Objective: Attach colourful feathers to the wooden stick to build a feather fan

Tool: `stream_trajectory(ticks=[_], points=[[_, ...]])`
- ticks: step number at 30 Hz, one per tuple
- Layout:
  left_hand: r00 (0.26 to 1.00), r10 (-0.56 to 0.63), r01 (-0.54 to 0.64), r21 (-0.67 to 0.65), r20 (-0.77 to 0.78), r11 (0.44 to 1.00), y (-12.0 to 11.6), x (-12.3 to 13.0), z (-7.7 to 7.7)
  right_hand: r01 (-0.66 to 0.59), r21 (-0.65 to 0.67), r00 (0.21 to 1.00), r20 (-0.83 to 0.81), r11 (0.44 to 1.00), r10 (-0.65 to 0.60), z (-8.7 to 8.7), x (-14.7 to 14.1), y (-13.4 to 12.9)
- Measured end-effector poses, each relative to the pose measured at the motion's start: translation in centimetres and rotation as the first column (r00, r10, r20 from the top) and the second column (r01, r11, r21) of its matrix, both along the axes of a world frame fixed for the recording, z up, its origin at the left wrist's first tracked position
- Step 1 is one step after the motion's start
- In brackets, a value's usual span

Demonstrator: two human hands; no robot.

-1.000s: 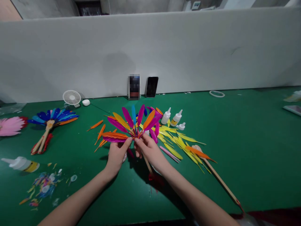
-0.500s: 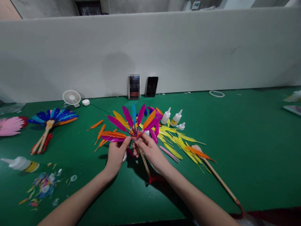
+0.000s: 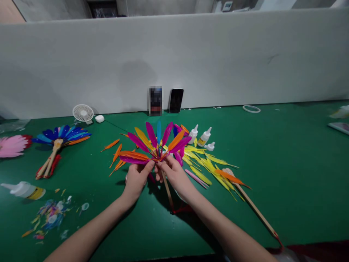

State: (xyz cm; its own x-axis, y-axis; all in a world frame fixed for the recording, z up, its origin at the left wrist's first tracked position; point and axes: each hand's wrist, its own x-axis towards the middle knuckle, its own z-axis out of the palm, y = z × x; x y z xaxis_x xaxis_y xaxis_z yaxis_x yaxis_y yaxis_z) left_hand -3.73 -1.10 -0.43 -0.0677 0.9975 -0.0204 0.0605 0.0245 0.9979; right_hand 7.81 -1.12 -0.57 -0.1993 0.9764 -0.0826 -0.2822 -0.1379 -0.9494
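Note:
Both hands meet at the base of a feather fan (image 3: 167,145) with magenta, orange and blue feathers spread out above a wooden handle (image 3: 168,191). My right hand (image 3: 174,174) is closed around the fan where the quills meet the handle. On the other side, my left hand (image 3: 138,178) pinches the quill end of an orange feather (image 3: 134,155), which lies over a magenta feather (image 3: 133,160) pointing left. The fingertips hide the exact contact at the base. A red cord hangs from the handle's lower end.
Yellow feathers (image 3: 203,160) and glue bottles (image 3: 204,137) lie right of the fan, near another wooden stick (image 3: 253,203). Loose orange feathers (image 3: 110,145), a blue feather fan (image 3: 61,136), a lying glue bottle (image 3: 24,190) and scraps (image 3: 51,214) are left. Two phones (image 3: 176,100) lean on the partition.
The fan has shifted slightly to the right and tilted a little, with both hands keeping their hold. The things on the table have stayed put.

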Motion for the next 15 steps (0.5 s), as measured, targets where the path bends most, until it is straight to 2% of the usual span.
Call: stream_trajectory(ticks=[15], points=[[1.0, -0.002, 0.001, 0.014, 0.02, 1.0, -0.29, 0.55, 0.59, 0.002, 0.04, 1.0, 0.027, 0.999, -0.003, -0.19, -0.07, -0.03]])
